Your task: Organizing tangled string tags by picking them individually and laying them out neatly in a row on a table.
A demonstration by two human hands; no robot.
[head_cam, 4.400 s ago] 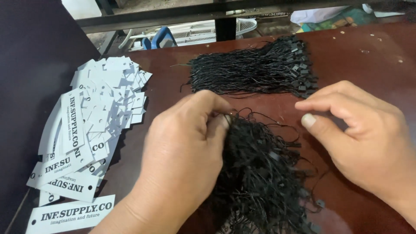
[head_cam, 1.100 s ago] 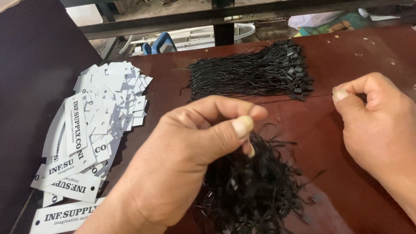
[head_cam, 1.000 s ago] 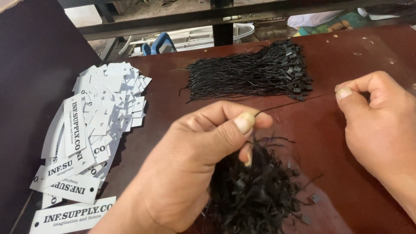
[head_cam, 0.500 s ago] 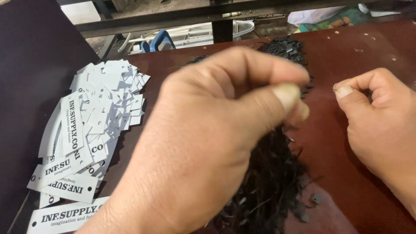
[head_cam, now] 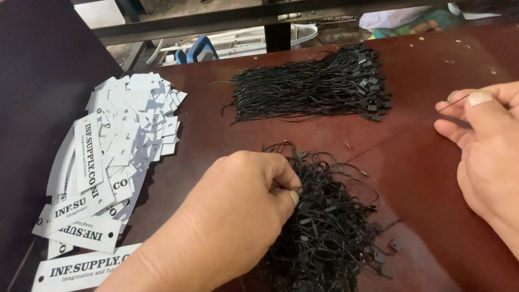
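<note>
A single head-worn camera looks steeply down, close over the table (head_cam: 216, 135), with the left hand (head_cam: 238, 211) nearest its lens.

Left hand (head_cam: 238, 216) dropped back down from half a second ago, when raised close to the camera and blocking most of the view; now pinching into the near tangle of black string loops (head_cam: 324, 216) again, thumb and fingertips buried at its left edge; neat far bundle of strings (head_cam: 313, 89) back in sight as a result; right hand (head_cam: 486, 146) pulled away to the right since four seconds back, now pinching a single thin string (head_cam: 453, 101), well clear of the tangle.
</note>
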